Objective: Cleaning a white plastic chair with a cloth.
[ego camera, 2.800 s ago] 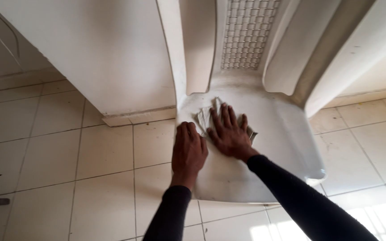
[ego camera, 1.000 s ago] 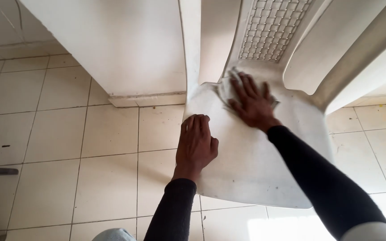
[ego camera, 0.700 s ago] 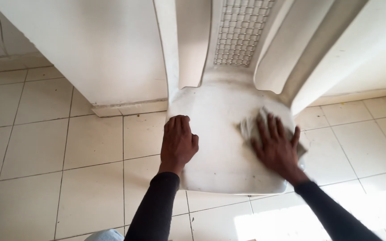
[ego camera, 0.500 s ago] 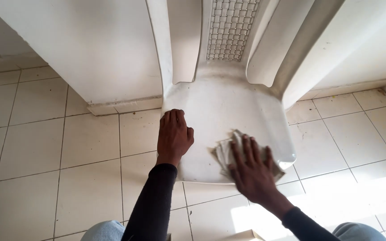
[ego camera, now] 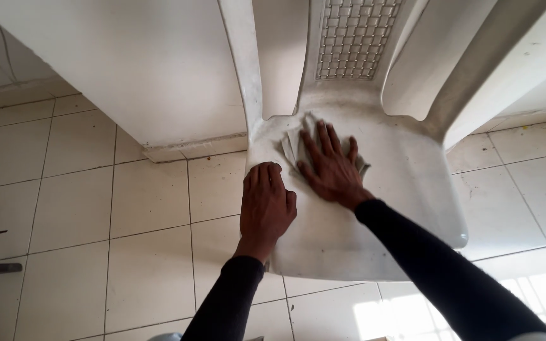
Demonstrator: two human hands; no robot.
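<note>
White plastic chair (ego camera: 374, 208): right hand (ego camera: 330, 167) pressing cloth (ego camera: 293, 146) flat at seat rear-left, fingers spread wide. Left hand (ego camera: 265, 208) gripping seat's left edge, nearer front.

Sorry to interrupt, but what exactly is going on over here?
A person is wiping a white plastic chair. The right hand presses a grey cloth flat on the back part of the seat, near the backrest. The left hand grips the seat's left edge. The chair stands on a tiled floor.
</note>
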